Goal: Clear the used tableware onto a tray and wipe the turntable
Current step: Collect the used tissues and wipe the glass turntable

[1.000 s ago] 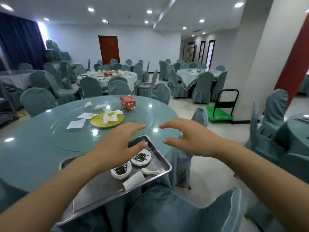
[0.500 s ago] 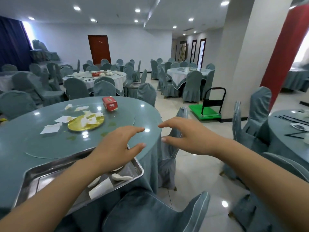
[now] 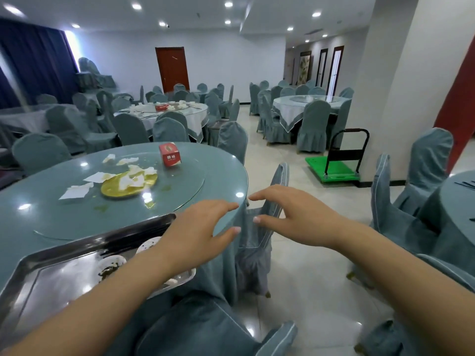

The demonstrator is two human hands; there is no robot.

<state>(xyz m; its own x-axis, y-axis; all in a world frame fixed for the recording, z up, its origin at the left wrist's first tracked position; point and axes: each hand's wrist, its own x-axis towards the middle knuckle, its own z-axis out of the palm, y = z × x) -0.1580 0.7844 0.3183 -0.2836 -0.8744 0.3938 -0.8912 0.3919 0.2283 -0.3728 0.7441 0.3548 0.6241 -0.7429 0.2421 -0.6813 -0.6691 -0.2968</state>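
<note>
A steel tray [image 3: 51,255] lies at the near edge of the round table, holding small white dishes [image 3: 111,264] with dark leftovers. My left hand [image 3: 198,232] hovers over the tray's right end, fingers straight, holding nothing. My right hand [image 3: 290,219] floats beyond the table edge, above a chair back, also empty. On the glass turntable [image 3: 185,176] sit a gold plate [image 3: 128,185] covered with crumpled napkins, loose napkins [image 3: 77,190], a red tissue box [image 3: 169,155] and greenish smears.
Covered chairs stand close by: one below me [image 3: 205,327], one at the table's right edge [image 3: 259,242], more at right [image 3: 401,201]. A green trolley [image 3: 334,170] is parked by the pillar. Other set tables fill the hall behind.
The view has swung back left, so the tray and table sit further right in frame. Both hands keep their spread pose in front of me, holding nothing.
</note>
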